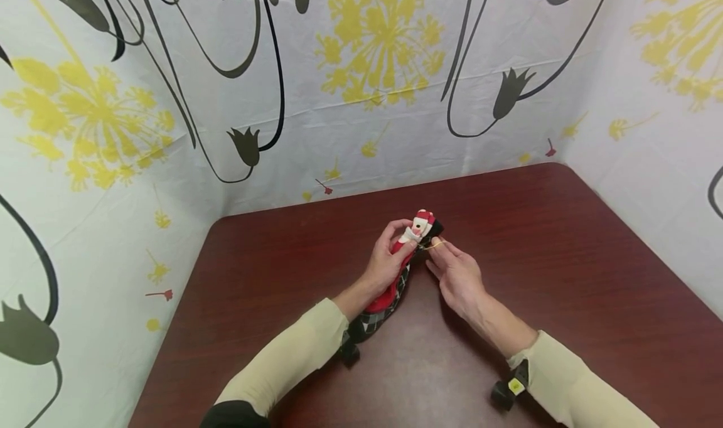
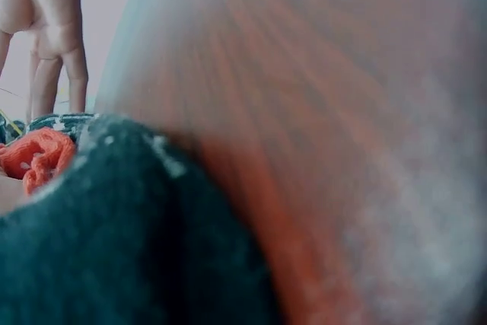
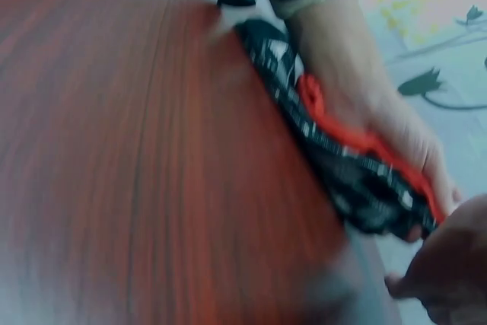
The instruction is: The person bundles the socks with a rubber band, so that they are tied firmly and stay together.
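A dark argyle sock (image 1: 377, 320) with a red part and a Santa head (image 1: 419, 226) at its far end is tilted over the table. My left hand (image 1: 384, 262) grips it just below the Santa head, thumb on top. Close beside that end, the fingertips of my right hand (image 1: 460, 277) pinch a thin yellow string (image 1: 433, 246). Seen from the right wrist, the checked side of the sock (image 3: 304, 123) runs along the left hand (image 3: 407, 131). Blurred dark knit (image 2: 152, 218) fills the lower left wrist view, with red knit (image 2: 39, 156) beside it.
The brown wooden table (image 1: 271, 265) lies beneath both hands. White fabric walls (image 1: 294, 152) with yellow and grey flower prints stand behind it and at its sides. Each wrist carries a small black camera, such as the right wrist camera (image 1: 501, 393).
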Tool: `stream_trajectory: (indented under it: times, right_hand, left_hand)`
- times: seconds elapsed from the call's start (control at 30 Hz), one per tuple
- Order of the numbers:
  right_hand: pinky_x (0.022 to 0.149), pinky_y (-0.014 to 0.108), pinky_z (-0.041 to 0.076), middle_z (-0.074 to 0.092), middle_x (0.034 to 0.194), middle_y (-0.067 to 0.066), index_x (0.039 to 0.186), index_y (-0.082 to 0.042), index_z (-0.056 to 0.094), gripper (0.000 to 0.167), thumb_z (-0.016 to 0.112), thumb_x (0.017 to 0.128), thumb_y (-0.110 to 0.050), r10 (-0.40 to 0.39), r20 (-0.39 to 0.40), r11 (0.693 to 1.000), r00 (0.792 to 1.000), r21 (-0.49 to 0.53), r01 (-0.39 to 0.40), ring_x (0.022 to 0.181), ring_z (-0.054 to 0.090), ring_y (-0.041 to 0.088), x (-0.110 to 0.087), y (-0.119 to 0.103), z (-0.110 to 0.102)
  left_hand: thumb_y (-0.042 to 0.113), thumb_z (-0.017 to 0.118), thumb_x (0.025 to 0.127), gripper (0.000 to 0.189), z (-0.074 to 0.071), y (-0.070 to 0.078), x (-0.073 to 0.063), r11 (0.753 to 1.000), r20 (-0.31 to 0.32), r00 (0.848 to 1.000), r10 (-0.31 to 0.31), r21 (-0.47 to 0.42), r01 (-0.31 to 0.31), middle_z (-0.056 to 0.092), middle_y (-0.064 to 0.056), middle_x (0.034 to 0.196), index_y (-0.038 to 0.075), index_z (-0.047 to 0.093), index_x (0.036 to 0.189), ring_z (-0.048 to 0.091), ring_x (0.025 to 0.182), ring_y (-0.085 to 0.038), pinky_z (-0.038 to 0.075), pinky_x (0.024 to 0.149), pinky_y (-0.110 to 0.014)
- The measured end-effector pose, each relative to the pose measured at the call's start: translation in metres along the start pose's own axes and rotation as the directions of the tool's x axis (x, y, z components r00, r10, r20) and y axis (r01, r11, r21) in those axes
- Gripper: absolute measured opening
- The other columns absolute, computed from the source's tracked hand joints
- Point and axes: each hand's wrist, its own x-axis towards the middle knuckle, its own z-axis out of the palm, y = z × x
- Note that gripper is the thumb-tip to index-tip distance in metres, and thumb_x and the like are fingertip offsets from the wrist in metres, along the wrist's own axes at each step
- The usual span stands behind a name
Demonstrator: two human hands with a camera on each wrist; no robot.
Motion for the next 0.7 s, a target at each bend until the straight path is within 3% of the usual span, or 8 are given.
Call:
stream_trajectory:
  times: [0.13, 0.3, 0.53, 0.7]
  right_hand:
    - [0.123, 0.049, 0.033, 0.073, 0.112, -0.015, 0.162, 0.005, 0.027, 0.06, 0.052, 0.113, -0.02, 0.035, 0.127, 0.999, 0.991, -0.018, -0.033, 0.129, 0.059, 0.002, 0.01, -0.003, -0.015]
    - [0.122, 0.055, 0.033, 0.074, 0.121, -0.01, 0.163, 0.005, 0.027, 0.063, 0.055, 0.112, -0.021, 0.045, 0.245, 0.999, 0.969, -0.039, -0.036, 0.122, 0.065, 0.005, 0.022, -0.012, -0.032]
    - [0.106, 0.045, 0.053, 0.071, 0.125, -0.005, 0.161, 0.009, 0.027, 0.063, 0.056, 0.112, -0.018, 0.089, 0.343, 0.99, 0.935, -0.137, -0.044, 0.116, 0.066, 0.007, 0.03, -0.026, -0.047]
    - [0.094, 0.036, 0.058, 0.071, 0.125, -0.003, 0.159, 0.014, 0.028, 0.063, 0.056, 0.112, -0.015, 0.107, 0.406, 0.973, 0.908, -0.229, -0.013, 0.111, 0.068, 0.009, 0.036, -0.029, -0.055]
  left_hand:
    - [0.003, 0.064, 0.106, 0.04, -0.004, 0.002, 0.0, 0.997, 0.052, 0.999, 0.001, 0.072, -0.005, 0.068, -0.01, 0.132, 0.013, 0.059, 0.144, 0.064, 0.11, -0.013, 0.053, 0.092, -0.027]
    - [0.01, 0.066, 0.106, 0.037, -0.006, 0.003, 0.0, 0.98, 0.109, 0.994, 0.001, 0.197, -0.022, 0.066, -0.005, 0.129, 0.018, 0.064, 0.142, 0.061, 0.107, -0.013, 0.051, 0.087, -0.024]
    - [0.018, 0.067, 0.107, 0.037, -0.007, 0.005, 0.002, 0.93, 0.253, 0.967, -0.013, 0.357, -0.081, 0.065, 0.0, 0.134, 0.024, 0.065, 0.144, 0.06, 0.109, -0.012, 0.053, 0.09, -0.026]
    - [0.024, 0.066, 0.108, 0.038, -0.005, 0.009, 0.001, 0.878, 0.327, 0.943, -0.061, 0.468, -0.105, 0.065, 0.003, 0.139, 0.027, 0.065, 0.145, 0.061, 0.111, -0.012, 0.053, 0.09, -0.027]
